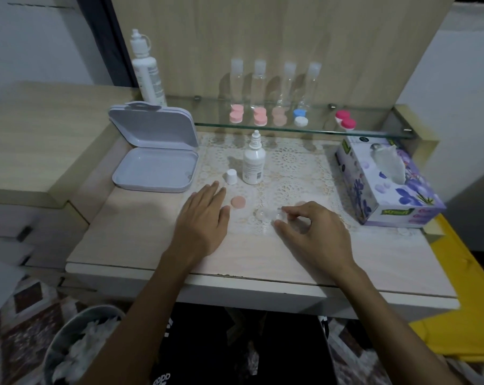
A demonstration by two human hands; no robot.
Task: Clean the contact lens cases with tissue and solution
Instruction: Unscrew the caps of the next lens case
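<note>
A clear contact lens case (265,213) lies on the lace mat, its lids off. My right hand (310,229) pinches its right end between thumb and fingertips. One peach lid (238,203) lies just left of the case; another (301,203) peeks out behind my right fingers. My left hand (204,218) rests flat on the table, fingers straight, beside the peach lid. The small solution bottle (253,162) stands uncapped behind, its white cap (231,177) to its left. A purple tissue box (388,182) sits at the right.
Several capped lens cases in pink (236,113), blue-white (300,117) and red (345,120) sit on the glass shelf (374,132) with clear bottles (258,81). A large solution bottle (147,70) stands left. An open grey box (154,162) lies left. A bin (77,348) with used tissues is below.
</note>
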